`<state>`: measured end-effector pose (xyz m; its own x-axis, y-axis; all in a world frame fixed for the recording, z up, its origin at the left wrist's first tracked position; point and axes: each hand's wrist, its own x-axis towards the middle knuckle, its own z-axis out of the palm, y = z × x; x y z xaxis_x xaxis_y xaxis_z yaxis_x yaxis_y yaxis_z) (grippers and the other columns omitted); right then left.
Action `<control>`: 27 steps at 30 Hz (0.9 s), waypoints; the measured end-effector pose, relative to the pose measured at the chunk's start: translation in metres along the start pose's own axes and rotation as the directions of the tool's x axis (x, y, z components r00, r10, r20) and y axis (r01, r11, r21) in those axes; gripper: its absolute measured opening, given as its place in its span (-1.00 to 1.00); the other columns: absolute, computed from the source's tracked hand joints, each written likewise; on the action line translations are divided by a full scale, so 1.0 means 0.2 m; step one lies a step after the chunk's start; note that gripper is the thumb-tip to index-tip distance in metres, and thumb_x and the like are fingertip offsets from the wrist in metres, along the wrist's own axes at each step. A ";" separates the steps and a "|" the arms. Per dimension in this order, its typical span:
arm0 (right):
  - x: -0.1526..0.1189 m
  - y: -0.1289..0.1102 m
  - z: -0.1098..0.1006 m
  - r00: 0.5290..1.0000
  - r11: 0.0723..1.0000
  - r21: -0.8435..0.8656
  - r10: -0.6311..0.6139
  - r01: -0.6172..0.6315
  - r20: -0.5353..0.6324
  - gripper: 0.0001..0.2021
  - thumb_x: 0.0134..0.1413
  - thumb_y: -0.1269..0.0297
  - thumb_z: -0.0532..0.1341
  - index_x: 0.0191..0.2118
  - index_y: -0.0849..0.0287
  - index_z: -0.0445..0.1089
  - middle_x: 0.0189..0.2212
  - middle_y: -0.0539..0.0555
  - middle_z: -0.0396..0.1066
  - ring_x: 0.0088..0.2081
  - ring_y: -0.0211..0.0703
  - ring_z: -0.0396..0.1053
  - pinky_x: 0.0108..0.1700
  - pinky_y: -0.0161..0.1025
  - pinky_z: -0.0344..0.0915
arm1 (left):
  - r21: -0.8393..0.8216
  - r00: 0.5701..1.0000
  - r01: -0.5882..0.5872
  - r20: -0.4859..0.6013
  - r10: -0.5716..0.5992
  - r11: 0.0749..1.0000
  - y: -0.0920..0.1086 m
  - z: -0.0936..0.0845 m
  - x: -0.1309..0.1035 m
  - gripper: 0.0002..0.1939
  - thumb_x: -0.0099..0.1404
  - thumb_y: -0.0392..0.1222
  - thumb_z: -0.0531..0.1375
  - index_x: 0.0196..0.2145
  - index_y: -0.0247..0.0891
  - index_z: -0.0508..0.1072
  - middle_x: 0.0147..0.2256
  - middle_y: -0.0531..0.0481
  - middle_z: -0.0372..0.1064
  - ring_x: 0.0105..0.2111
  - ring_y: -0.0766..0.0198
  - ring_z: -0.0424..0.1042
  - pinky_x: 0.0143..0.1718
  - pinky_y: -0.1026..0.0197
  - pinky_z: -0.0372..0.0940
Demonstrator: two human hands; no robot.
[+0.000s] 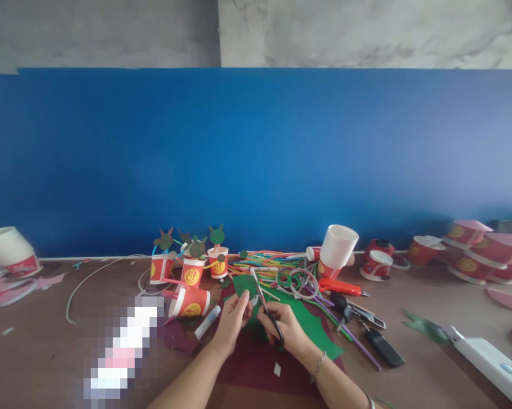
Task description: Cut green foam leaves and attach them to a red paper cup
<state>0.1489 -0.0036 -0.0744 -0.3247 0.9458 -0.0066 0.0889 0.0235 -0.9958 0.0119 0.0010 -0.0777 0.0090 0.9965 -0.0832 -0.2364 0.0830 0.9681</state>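
Between the thumb and fingers of my left hand is a piece of green paper. My right hand is closed around the dark handles of a pair of scissors, whose blades point up and slightly left, close beside the paper. Under both hands lie a larger green sheet and a dark red sheet. A small white scrap rests on the red sheet. Left of my left hand lies a glue stick.
Red paper cups with green animal-like heads stand at the back left; one cup lies on its side. Colourful straws spread behind my hands. To the right are stacked white cups, an orange cutter, keys with a black fob and a white box.
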 end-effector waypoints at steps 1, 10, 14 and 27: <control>0.00 0.00 0.00 1.000 1.000 -0.002 0.002 -0.002 -0.001 -0.76 -0.11 0.15 0.23 -0.56 0.21 0.25 -0.84 -0.15 0.13 -0.80 -0.42 0.04 -0.73 -0.45 -0.05 | 0.001 1.000 0.004 -0.005 -0.004 1.000 0.00 0.00 0.00 -0.49 0.02 0.26 0.18 -0.64 -0.29 0.21 -0.70 0.17 0.08 -0.69 0.50 0.00 -0.67 0.38 -0.17; 0.00 0.01 0.00 1.000 1.000 -0.014 0.014 -0.014 -0.004 -0.78 -0.09 0.18 0.21 -0.56 0.21 0.25 -0.85 -0.16 0.12 -0.80 -0.42 0.04 -0.73 -0.45 -0.06 | -0.005 1.000 -0.001 -0.024 0.001 1.000 0.00 0.00 0.01 -0.46 0.00 0.29 0.17 -0.66 -0.28 0.19 -0.71 0.18 0.05 -0.70 0.50 -0.03 -0.67 0.38 -0.17; -0.01 0.01 0.00 1.000 1.000 -0.018 0.017 -0.017 0.004 -0.78 -0.10 0.18 0.21 -0.56 0.21 0.24 -0.85 -0.16 0.12 -0.80 -0.42 0.04 -0.73 -0.44 -0.05 | -0.016 0.999 -0.013 -0.053 0.012 1.000 0.00 0.00 0.01 -0.46 -0.01 0.30 0.17 -0.67 -0.27 0.18 -0.70 0.17 0.08 -0.70 0.50 -0.03 -0.68 0.38 -0.16; 0.00 0.01 0.00 1.000 1.000 -0.016 0.019 -0.019 0.009 -0.71 -0.11 0.09 0.24 -0.57 0.20 0.25 -0.85 -0.16 0.11 -0.80 -0.42 0.04 -0.73 -0.45 -0.05 | -0.020 0.994 -0.040 -0.105 0.038 0.999 0.00 0.00 0.02 -0.45 0.03 0.31 0.14 -0.66 -0.26 0.15 -0.71 0.20 0.00 -0.70 0.50 -0.06 -0.67 0.38 -0.16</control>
<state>0.1483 -0.0041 -0.0765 -0.3312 0.9432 -0.0268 0.1105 0.0106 -0.9938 0.0113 0.0048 -0.0786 -0.1019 0.9923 -0.0704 -0.2555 0.0423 0.9659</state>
